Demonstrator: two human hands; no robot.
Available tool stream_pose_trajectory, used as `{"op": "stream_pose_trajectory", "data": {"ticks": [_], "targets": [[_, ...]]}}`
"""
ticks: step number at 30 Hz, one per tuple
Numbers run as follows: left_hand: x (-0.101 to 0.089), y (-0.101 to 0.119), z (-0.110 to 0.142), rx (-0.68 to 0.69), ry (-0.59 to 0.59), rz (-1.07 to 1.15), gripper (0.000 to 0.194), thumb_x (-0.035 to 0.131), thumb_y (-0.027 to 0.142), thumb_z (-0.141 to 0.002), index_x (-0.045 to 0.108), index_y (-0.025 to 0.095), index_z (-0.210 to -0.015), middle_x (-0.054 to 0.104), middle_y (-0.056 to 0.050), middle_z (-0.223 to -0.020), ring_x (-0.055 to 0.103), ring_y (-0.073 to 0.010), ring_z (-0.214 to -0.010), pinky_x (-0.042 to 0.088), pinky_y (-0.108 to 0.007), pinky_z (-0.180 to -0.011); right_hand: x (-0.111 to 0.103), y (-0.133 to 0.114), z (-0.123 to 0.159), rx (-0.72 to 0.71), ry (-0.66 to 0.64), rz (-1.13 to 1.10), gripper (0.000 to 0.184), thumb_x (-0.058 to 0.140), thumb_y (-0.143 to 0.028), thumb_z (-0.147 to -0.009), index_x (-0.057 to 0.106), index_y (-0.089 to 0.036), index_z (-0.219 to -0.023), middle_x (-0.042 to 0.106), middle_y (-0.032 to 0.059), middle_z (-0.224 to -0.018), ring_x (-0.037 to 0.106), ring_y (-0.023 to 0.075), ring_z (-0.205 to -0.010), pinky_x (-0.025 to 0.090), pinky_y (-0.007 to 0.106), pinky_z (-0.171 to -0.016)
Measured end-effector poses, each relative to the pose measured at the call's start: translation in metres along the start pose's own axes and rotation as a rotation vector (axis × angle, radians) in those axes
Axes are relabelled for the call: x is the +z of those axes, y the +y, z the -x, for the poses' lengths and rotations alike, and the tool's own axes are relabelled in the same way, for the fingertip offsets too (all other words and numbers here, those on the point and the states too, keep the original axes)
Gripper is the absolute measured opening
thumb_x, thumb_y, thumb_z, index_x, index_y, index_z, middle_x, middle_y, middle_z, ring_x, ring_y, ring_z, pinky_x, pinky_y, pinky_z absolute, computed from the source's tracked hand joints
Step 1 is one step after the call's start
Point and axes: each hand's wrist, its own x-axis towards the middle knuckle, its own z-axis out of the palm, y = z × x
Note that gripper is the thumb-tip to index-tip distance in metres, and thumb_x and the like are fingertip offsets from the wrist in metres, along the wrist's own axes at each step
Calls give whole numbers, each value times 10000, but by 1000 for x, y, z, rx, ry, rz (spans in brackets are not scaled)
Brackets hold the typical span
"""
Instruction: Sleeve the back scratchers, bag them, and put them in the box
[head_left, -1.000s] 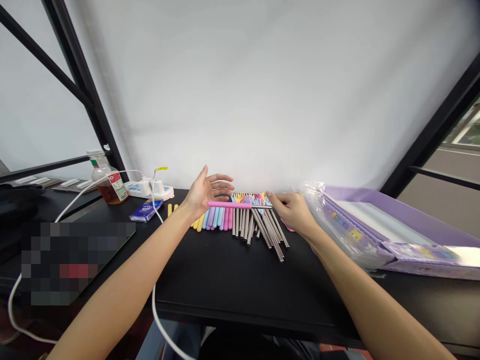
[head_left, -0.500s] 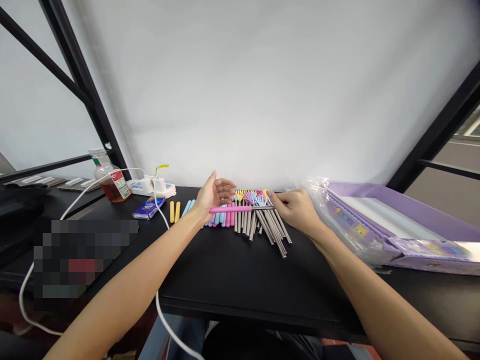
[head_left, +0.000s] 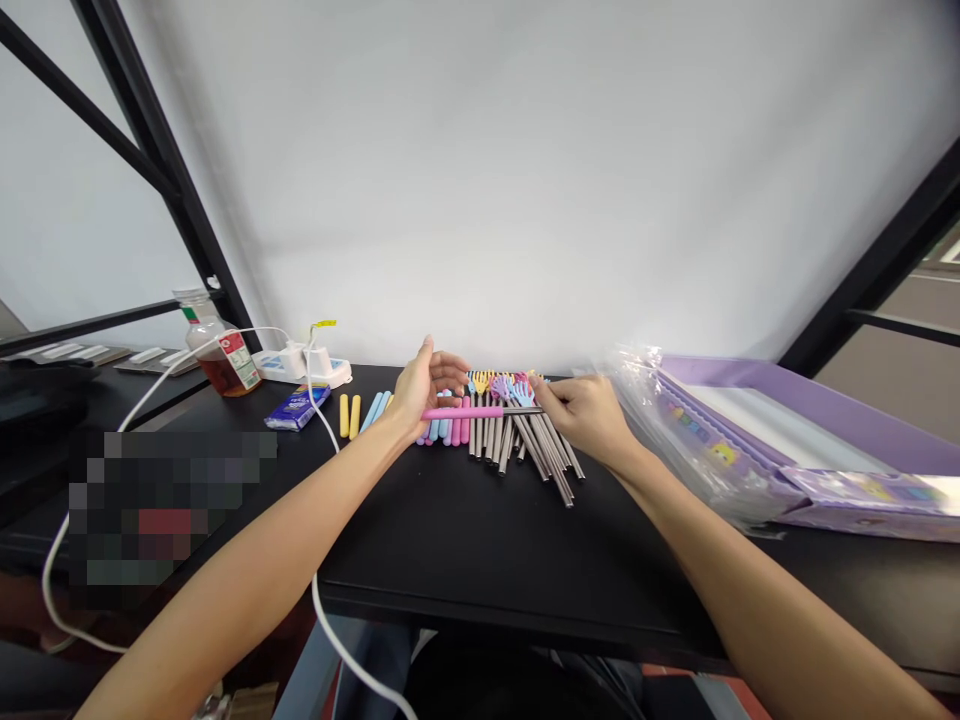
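A row of metal rods with pastel handles (head_left: 517, 435) lies at the far middle of the black table (head_left: 480, 540), their small hand-shaped coloured heads toward the wall. My right hand (head_left: 585, 415) pinches the metal end of a pink-handled rod (head_left: 465, 412) and holds it crosswise above the row. The pink handle end rests against the palm of my left hand (head_left: 427, 385), whose fingers curl loosely around it. Loose yellow and blue handle sleeves (head_left: 360, 413) lie just left of my left hand.
A purple box with a clear plastic cover (head_left: 757, 440) sits at the right. At the back left stand a bottle of amber liquid (head_left: 217, 355), a white power strip (head_left: 304, 367) with a cable running off the table's front edge, and a blue packet (head_left: 298, 407).
My left hand's fingers have curled in around the pink handle, which was held in front of an open palm before. The view has shifted slightly, and my right hand keeps its pinch.
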Motion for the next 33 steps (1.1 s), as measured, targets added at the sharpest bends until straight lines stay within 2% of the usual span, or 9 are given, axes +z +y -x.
{"op": "stream_pose_trajectory", "data": {"ticks": [3,9,16,25,33], "targets": [[0,-4,-1,3,1,-26,628,459,692,-915,677,138,-717,628,-55,-626,579,-118,-510,434,-206,-429,0,0,1,-11,-1,14,732,279,-693,-968,233,-201,-428,203,-13,-457,166,97,-459,158,316,-527],[2,-5,-1,8,41,-13,602,445,638,-947,666,136,-699,630,-59,-591,572,-123,-470,437,-220,-412,4,-2,2,-20,-9,4,729,276,-680,-975,212,-204,-428,176,-21,-470,147,98,-470,163,310,-532],[3,-8,-1,3,58,-48,654,434,687,-931,667,129,-682,634,-70,-598,591,-119,-465,443,-202,-409,6,-5,3,-14,-23,22,729,215,-723,-963,168,-216,-441,153,-26,-481,152,97,-464,167,299,-525],[10,-10,5,-39,95,-49,704,439,720,-912,674,105,-662,642,-81,-596,593,-115,-465,451,-194,-405,9,-7,5,-22,-10,-6,708,293,-661,-976,185,-205,-445,161,-24,-486,145,99,-469,157,306,-529],[11,-11,5,-36,92,-32,658,413,617,-974,683,96,-677,655,-85,-602,592,-122,-465,483,-216,-424,11,-9,7,-32,-9,-21,705,318,-638,-977,214,-201,-434,192,-18,-461,164,97,-453,160,313,-533]]}}
